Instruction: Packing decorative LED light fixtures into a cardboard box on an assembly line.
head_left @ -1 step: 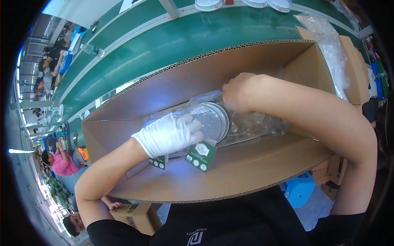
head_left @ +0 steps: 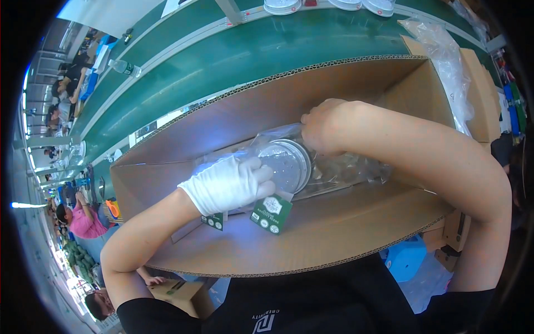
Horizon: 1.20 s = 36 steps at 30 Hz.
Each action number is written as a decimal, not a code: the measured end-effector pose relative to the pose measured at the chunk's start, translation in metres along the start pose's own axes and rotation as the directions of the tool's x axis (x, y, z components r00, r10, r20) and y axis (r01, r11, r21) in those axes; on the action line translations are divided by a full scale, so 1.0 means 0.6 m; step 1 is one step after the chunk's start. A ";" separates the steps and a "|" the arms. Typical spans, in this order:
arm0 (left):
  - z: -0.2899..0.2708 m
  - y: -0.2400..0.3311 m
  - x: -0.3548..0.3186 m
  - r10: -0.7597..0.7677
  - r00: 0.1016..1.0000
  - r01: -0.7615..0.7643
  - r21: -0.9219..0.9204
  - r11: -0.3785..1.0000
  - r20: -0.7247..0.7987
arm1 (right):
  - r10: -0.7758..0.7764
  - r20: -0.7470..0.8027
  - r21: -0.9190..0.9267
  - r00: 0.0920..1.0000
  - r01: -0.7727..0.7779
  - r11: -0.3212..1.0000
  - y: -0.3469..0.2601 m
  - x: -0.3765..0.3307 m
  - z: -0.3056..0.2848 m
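Note:
My left hand [head_left: 231, 182], in a white glove, has its fingers curled over the left edge of a round, clear-topped disc [head_left: 288, 167] with a silvery rim. A green and white hang tag [head_left: 271, 213] dangles below those fingers, and a second green tag [head_left: 213, 221] shows under the glove. My bare right hand [head_left: 325, 127] is bent down beyond the disc, closed at the edge of a clear plastic bag [head_left: 275, 135]; its fingertips are partly hidden. All this is inside a long open cardboard box [head_left: 239, 253].
More crumpled clear plastic [head_left: 356, 168] lies right of the disc in the box. Behind runs a green conveyor belt [head_left: 222, 67] with a water bottle [head_left: 125, 68] and several round clear items [head_left: 282, 5]. A blue stool [head_left: 406, 259] stands at lower right. Co-workers [head_left: 89, 217] are at left.
The green hang tag has tilted slightly, and its printed face is turned a little more upward. Both hands stay almost where they were.

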State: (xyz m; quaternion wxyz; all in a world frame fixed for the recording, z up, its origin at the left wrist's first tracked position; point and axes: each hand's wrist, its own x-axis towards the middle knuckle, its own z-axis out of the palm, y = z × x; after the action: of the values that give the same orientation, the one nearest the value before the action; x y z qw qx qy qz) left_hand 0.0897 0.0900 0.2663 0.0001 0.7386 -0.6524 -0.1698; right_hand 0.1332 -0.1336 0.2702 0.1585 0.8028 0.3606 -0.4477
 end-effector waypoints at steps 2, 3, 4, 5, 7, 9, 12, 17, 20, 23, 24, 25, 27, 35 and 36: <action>0.005 0.005 0.003 -0.011 1.000 0.011 0.012 1.000 -0.004 | 0.015 0.005 -0.001 1.000 -0.015 1.000 0.000 -0.005 0.001; 0.008 0.007 0.005 -0.020 1.000 0.021 0.027 0.999 -0.011 | 0.035 0.010 -0.003 0.999 -0.035 0.999 0.000 -0.009 0.002; 0.012 0.008 0.011 -0.045 0.999 0.045 0.019 0.999 -0.003 | 0.034 0.012 -0.001 0.999 -0.034 0.999 -0.002 -0.014 0.002; 0.017 0.008 0.015 -0.043 0.999 0.043 0.017 0.999 -0.003 | 0.029 0.013 0.027 0.999 -0.030 0.999 -0.004 -0.020 0.002; 0.027 0.009 0.019 -0.035 0.999 0.035 -0.001 0.999 -0.031 | 0.024 0.013 0.058 1.000 -0.025 0.998 -0.008 -0.033 0.003; 0.034 0.014 0.019 -0.063 0.997 0.063 0.003 0.998 -0.040 | -0.076 -0.043 -0.055 0.996 0.074 0.996 -0.011 -0.045 0.005; 0.047 0.012 0.023 -0.103 0.993 0.103 -0.005 0.995 -0.056 | -0.124 -0.127 -0.085 0.984 0.114 0.990 -0.008 -0.082 0.008; 0.040 0.031 0.027 -0.173 0.985 0.173 -0.013 0.985 0.010 | -0.181 -0.338 -0.036 0.924 0.180 0.983 0.012 -0.115 0.024; 0.017 0.028 0.028 -0.274 0.959 0.282 -0.240 0.929 0.068 | -0.161 -0.353 0.040 0.922 0.187 0.982 0.026 -0.107 0.028; 0.001 0.028 0.038 -0.275 0.959 0.281 -0.312 0.907 0.064 | -0.103 -0.252 0.065 0.962 0.123 0.990 0.027 -0.097 0.024; -0.001 0.027 0.045 -0.272 0.958 0.285 -0.292 0.913 0.084 | -0.056 -0.155 0.085 0.986 0.070 0.994 0.027 -0.094 0.020; 0.002 0.023 0.049 -0.270 0.959 0.282 -0.295 0.913 0.082 | -0.055 -0.151 0.086 0.987 0.068 0.994 0.028 -0.092 0.016; 0.020 0.009 0.059 -0.180 0.978 0.191 -0.107 0.976 0.100 | -0.091 -0.160 0.068 0.983 0.103 0.992 0.034 -0.088 0.009; 0.036 0.028 0.062 -0.319 0.929 0.272 -0.240 0.932 -0.186 | -0.169 -0.376 0.034 0.911 0.196 0.980 0.039 -0.086 0.030; 0.006 0.030 0.059 -0.321 0.929 0.274 -0.239 0.932 -0.186 | -0.157 -0.378 0.076 0.912 0.200 0.977 0.044 -0.090 0.042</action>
State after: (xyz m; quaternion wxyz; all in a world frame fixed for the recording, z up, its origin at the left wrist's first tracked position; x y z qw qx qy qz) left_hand 0.0744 0.0539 0.2578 0.1246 0.8394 -0.5067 -0.1518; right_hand 0.1187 -0.1897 0.2995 0.0004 0.8439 0.4300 -0.3209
